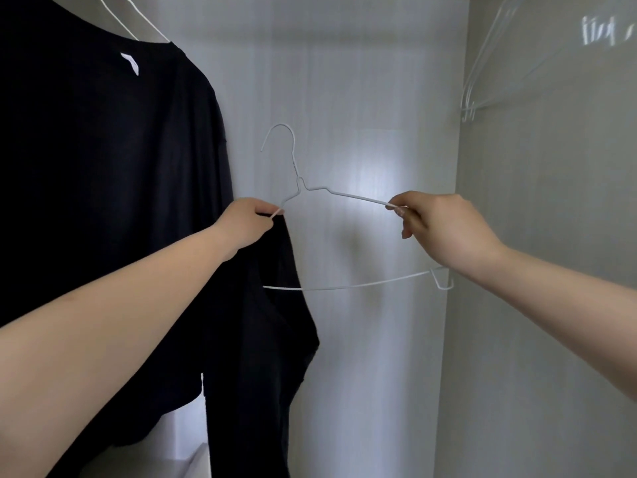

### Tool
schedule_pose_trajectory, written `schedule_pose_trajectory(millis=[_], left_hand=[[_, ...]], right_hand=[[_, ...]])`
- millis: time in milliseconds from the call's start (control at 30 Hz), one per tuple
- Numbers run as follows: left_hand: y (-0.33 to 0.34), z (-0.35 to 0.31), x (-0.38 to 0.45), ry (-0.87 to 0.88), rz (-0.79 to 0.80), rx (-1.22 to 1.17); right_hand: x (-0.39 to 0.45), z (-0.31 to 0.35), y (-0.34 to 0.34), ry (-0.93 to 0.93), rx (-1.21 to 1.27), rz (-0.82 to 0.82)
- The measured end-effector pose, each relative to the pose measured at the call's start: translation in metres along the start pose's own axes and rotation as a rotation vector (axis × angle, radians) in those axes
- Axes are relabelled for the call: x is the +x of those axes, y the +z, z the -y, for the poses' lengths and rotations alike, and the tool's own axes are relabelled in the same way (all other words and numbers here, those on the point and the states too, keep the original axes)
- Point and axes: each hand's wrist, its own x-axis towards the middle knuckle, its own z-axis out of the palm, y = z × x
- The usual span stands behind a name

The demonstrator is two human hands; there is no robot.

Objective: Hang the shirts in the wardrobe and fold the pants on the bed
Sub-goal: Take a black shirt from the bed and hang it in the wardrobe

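— Inside the wardrobe (344,81), where is the white wire hanger (344,194)?
— Held mid-air between both hands. The left hand (246,222) pinches its 9 o'clock arm together with a black shirt (262,339); the right hand (444,229) pinches the 3 o'clock arm.
— Orientation?
— Hook toward 12, long axis running 9 to 3. Another black shirt (103,167) hangs at 10.

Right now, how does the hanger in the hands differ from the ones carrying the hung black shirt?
The held hanger is off the rail, pinched by left hand and right hand, only partly in a dark garment. The hung shirt's hangers sit fully covered by the hung black shirt. All are thin white wire.
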Motion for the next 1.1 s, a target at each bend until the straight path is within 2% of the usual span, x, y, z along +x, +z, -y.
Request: schedule_pose_trajectory(millis=[267, 400, 467, 533, 600, 667, 733, 833, 867, 1000, 1033, 1100], left_hand=[[0.015, -0.036, -0.003, 0.039, 0.113, -0.395], [0.020, -0.041, 0.003, 0.024, 0.083, -0.354], [0.025, -0.040, 0.004, 0.009, 0.021, -0.366], [0.029, -0.038, 0.005, -0.008, -0.032, -0.390], [0.030, -0.037, 0.004, -0.005, -0.058, -0.383], [0.031, -0.036, 0.004, -0.003, -0.073, -0.382], [0.031, -0.037, 0.003, -0.004, -0.081, -0.389], [0.033, -0.040, 0.003, 0.003, -0.070, -0.383], [0.033, -0.040, 0.002, 0.009, -0.061, -0.371], [0.028, -0.037, 0.004, 0.031, -0.087, -0.368], [0.026, -0.034, 0.005, 0.041, -0.114, -0.340], [0.022, -0.024, 0.004, 0.069, -0.170, -0.245]], right_hand=[[-0.019, 0.000, 0.020, -0.001, 0.040, 0.018], [-0.018, -0.007, 0.027, -0.007, -0.049, 0.036], [-0.020, -0.008, 0.029, -0.170, -0.185, -0.084], [-0.024, -0.008, 0.028, -0.460, -0.287, -0.216], [-0.035, -0.003, 0.030, -0.800, -0.285, -0.209], [-0.055, 0.002, 0.045, -0.957, -0.225, -0.079], [-0.076, 0.014, 0.062, -0.815, -0.208, 0.142], [-0.088, 0.022, 0.081, -0.374, -0.204, 0.606], [-0.089, 0.020, 0.088, -0.287, -0.144, 0.712], [-0.091, 0.010, 0.106, -0.138, 0.107, 0.859], [-0.094, 0.008, 0.109, -0.156, 0.101, 0.887], [-0.094, 0.003, 0.108, -0.200, 0.030, 0.840]])
